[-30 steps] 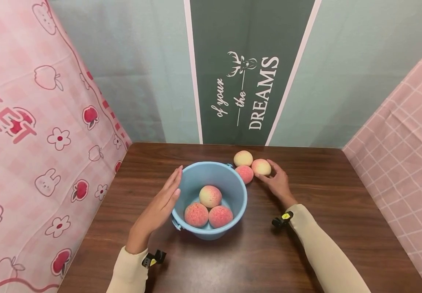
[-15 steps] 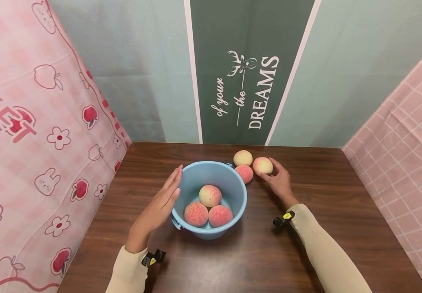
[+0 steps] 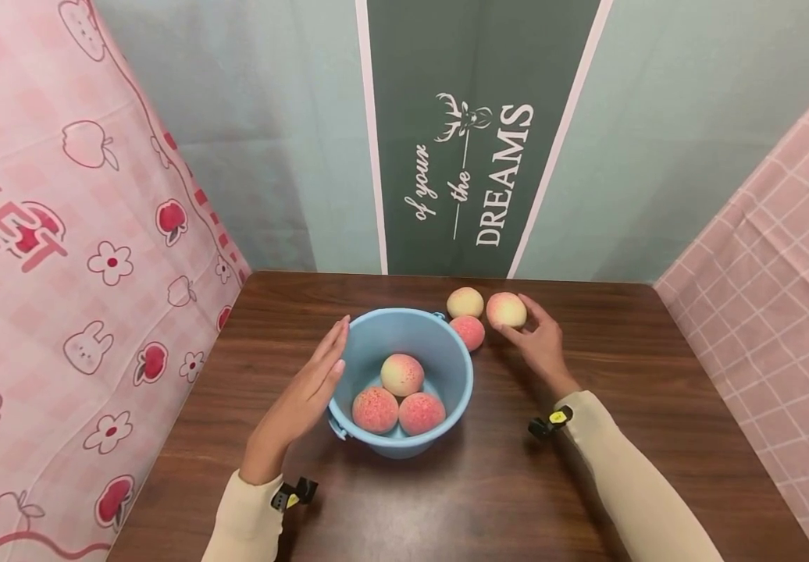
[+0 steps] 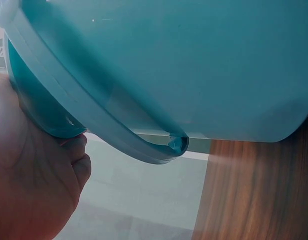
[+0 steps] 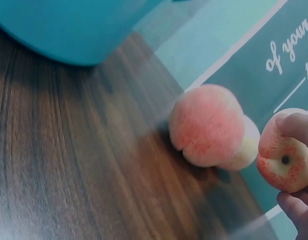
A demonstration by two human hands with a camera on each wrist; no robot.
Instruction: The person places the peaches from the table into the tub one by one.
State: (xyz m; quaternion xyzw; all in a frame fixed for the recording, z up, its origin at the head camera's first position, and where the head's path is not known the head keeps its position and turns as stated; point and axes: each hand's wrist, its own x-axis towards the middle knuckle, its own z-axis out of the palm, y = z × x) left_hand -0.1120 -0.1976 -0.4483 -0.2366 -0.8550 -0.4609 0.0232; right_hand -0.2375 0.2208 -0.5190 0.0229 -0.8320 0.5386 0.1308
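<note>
Peaches (image 3: 506,311) totaled six, right hand (image 3: 543,343) pinching one, its dark dot (image 5: 285,160) visible only in right-wrist view, straight-fingered left hand (image 3: 302,398) against one bucket (image 3: 404,328).

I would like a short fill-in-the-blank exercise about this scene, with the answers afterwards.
The round blue plastic bucket contains exactly ____ round pink-and-cream peaches.
Another round, cream-pink peach is in the person's ____ (left or right) grip.
The dark green panel's largest white word is ____.

Missing words: three; right; DREAMS.
</note>
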